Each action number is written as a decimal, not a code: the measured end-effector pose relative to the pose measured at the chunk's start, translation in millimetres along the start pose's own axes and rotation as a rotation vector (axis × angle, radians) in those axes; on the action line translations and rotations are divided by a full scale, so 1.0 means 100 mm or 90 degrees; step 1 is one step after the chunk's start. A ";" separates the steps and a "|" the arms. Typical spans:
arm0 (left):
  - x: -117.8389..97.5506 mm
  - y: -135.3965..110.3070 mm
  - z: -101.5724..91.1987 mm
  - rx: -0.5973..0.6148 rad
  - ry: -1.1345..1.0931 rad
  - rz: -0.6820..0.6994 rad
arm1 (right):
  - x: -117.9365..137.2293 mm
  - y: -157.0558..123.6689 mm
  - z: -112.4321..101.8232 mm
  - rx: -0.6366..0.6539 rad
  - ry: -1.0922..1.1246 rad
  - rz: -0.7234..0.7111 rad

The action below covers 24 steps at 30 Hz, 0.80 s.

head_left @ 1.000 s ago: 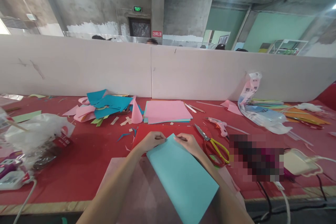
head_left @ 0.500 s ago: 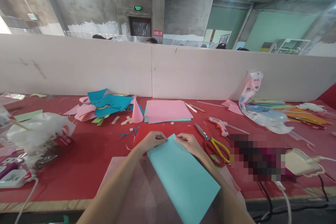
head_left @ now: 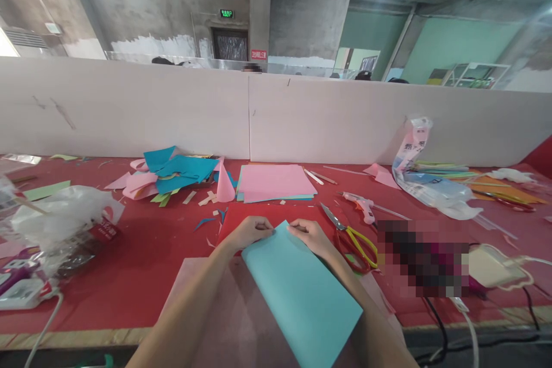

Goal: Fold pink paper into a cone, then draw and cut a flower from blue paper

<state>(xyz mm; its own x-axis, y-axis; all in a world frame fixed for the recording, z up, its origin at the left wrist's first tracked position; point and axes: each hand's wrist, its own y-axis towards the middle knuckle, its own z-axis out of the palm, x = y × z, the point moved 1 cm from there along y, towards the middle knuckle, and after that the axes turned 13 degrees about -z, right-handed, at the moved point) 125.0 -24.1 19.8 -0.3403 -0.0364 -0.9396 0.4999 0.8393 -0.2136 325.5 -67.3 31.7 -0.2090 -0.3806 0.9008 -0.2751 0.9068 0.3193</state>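
A light blue sheet of paper [head_left: 302,293] slants across the front of me, one corner pointing away. My left hand [head_left: 254,231] pinches its upper left edge close to that far corner. On the other side of the corner, my right hand [head_left: 308,234] has thumb and fingers closed on the paper's edge. Beneath the sheet lie a large pale pink sheet [head_left: 207,305] and, farther off, a red sheet [head_left: 241,213]. Scissors with yellow and red handles [head_left: 360,244] rest just right of my right hand.
Pink sheets [head_left: 276,181] are stacked behind my hands, with a pink paper cone [head_left: 225,184] beside them. Blue scraps [head_left: 185,169] pile at the left back. A glue gun [head_left: 360,206] and a plastic bag [head_left: 444,192] lie right; another bag [head_left: 64,215] lies left. A white partition [head_left: 345,121] stands behind.
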 end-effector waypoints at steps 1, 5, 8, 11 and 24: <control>-0.01 -0.01 0.00 -0.001 0.001 0.003 | 0.00 0.00 0.00 0.002 -0.003 -0.003; -0.05 -0.03 0.01 -0.003 0.009 0.013 | 0.02 0.00 0.00 0.031 -0.007 0.001; -0.07 -0.04 0.03 -0.009 0.006 0.020 | 0.02 0.01 0.03 0.072 -0.004 0.011; -0.07 -0.02 0.06 -0.020 0.004 0.045 | 0.02 0.00 0.05 0.099 -0.008 0.017; -0.11 -0.05 0.11 -0.069 0.003 0.075 | 0.07 -0.02 0.07 0.064 -0.032 0.008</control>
<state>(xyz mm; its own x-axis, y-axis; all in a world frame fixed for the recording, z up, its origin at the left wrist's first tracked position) 135.1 -33.6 28.6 -0.2877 0.0678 -0.9553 0.4479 0.8912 -0.0716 317.8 -72.6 35.3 -0.2595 -0.3797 0.8880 -0.3641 0.8901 0.2742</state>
